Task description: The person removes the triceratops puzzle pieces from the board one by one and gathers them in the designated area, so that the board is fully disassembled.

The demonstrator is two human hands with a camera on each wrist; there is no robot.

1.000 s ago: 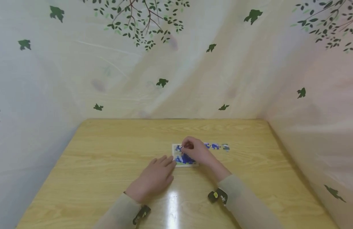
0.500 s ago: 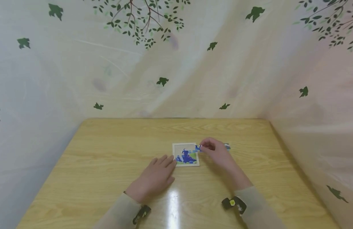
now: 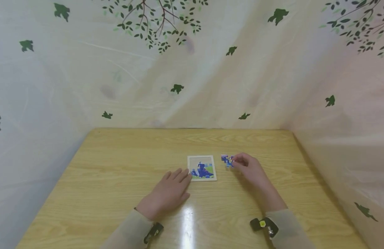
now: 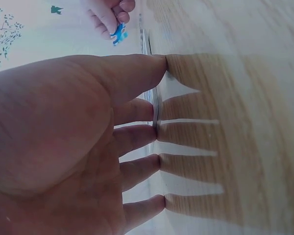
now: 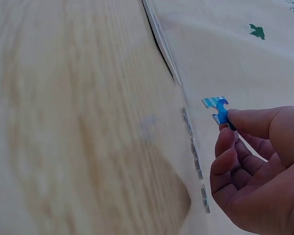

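The right hand (image 3: 249, 169) pinches a blue jigsaw piece (image 5: 220, 111) between thumb and fingertips, raised above the wooden table (image 3: 133, 148). Loose jigsaw pieces (image 5: 195, 155) lie in a row near it, right of the white-rimmed puzzle frame (image 3: 215, 169), its lower part filled. The left hand (image 3: 167, 192), fingers straight and slightly spread, grips nothing; its fingertips rest at the frame's left edge.

Pale curtain (image 3: 133, 93) (leaf-printed) behind wooden table (image 3: 117, 155)

Glare on tabletop (image 3: 117, 155) — soft shadows
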